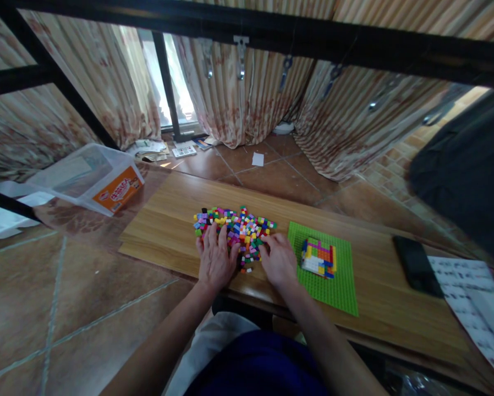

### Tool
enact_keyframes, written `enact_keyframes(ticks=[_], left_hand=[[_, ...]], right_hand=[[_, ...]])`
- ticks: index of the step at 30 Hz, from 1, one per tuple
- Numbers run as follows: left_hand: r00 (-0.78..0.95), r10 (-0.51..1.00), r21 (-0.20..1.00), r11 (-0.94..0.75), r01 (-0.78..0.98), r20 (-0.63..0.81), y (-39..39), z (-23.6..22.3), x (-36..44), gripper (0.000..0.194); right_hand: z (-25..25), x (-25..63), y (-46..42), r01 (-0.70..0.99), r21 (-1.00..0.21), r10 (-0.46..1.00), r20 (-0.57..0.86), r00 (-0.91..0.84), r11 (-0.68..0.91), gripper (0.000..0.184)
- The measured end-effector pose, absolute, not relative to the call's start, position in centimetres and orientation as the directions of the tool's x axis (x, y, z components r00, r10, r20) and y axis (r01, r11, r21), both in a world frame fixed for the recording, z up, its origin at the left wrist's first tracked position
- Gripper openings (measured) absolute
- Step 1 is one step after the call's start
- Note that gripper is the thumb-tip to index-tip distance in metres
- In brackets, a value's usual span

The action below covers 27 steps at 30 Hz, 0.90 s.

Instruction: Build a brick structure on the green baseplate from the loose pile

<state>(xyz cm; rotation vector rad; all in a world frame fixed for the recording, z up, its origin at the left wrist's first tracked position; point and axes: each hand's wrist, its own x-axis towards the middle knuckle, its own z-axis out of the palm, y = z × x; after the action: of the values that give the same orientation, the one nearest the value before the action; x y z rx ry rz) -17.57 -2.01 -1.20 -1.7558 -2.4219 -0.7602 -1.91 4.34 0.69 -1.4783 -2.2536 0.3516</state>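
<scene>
A heap of small toy bricks (242, 226) in many colours lies on the wooden table in front of me. My left hand (216, 258) rests on the heap's left part, its fingers spread over the bricks. At the right edge of the heap is my right hand (280, 260), fingers curled in; whether a brick is between the fingertips is hidden. Just right of that hand lies a green baseplate (341, 286). On it stands a low block built of bricks (319, 257), with white, red, yellow, blue and orange showing.
A dark phone-like slab (416, 265) and printed sheets (464, 280) lie at the table's right end. Beyond the left end stands a clear plastic bin (94, 179) with an orange label. A black metal bar (272, 22) crosses above, before patterned curtains (239, 99).
</scene>
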Motion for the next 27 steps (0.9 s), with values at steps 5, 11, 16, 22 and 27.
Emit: enact_keyframes(ticks=[5, 11, 16, 22, 27], left_hand=[[-0.35, 0.861, 0.392, 0.197, 0.899, 0.369, -2.4, -1.2, -17.9, 0.053], [-0.332, 0.809, 0.491, 0.063, 0.869, 0.485, -2.7, -1.2, -18.5, 0.039], [-0.336, 0.852, 0.747, -0.092, 0.659, 0.402, -3.3, 0.8, -17.1, 0.03], [-0.22, 0.974, 0.992, -0.021, 0.121, 0.048, -3.2, 3.1, -14.4, 0.025], [-0.265, 0.952, 0.982, 0.119, -0.145, -0.155, -3.1, 4.5, -14.1, 0.02]], right_hand=[[0.7, -2.6, 4.5, 0.76, -0.542, 0.933, 0.18, -0.313, 0.36, 0.017], [1.6, -2.0, 3.6, 0.373, -0.926, 0.979, -0.013, -0.201, 0.064, 0.025], [2.5, -1.8, 1.9, 0.049, -0.989, 0.97, -0.143, -0.197, -0.136, 0.03], [4.0, -1.5, 0.5, 0.057, -0.998, 0.962, -0.054, -0.268, -0.04, 0.022], [4.7, -1.3, -0.3, -0.034, -0.993, 0.975, -0.101, -0.2, -0.11, 0.03]])
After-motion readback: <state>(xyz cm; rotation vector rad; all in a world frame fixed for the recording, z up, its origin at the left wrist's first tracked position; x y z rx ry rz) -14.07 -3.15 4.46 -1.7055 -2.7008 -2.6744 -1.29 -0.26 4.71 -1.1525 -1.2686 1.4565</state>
